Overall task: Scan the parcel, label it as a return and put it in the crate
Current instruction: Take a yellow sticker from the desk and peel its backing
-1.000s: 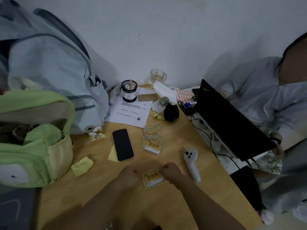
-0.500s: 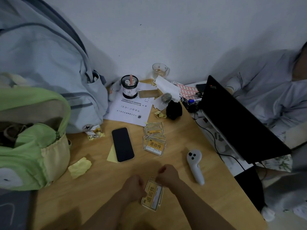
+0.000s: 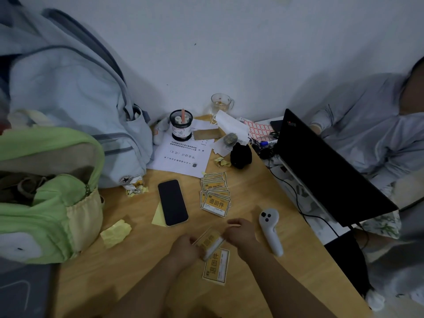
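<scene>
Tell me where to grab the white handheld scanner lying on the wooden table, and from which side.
Grip the white handheld scanner around its narrow handle, the end nearest the person, coming from above with the right hand beside it. It lies flat with its wider, buttoned head pointing away, and bare table shows along the handle's right side.

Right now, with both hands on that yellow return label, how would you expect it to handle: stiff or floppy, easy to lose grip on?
Probably floppy: the return label bows between the left hand and right hand. Likely very light, being as thin as the label stack fanned on the table. It may cling or curl if it is being peeled; that cannot be told here.
</scene>
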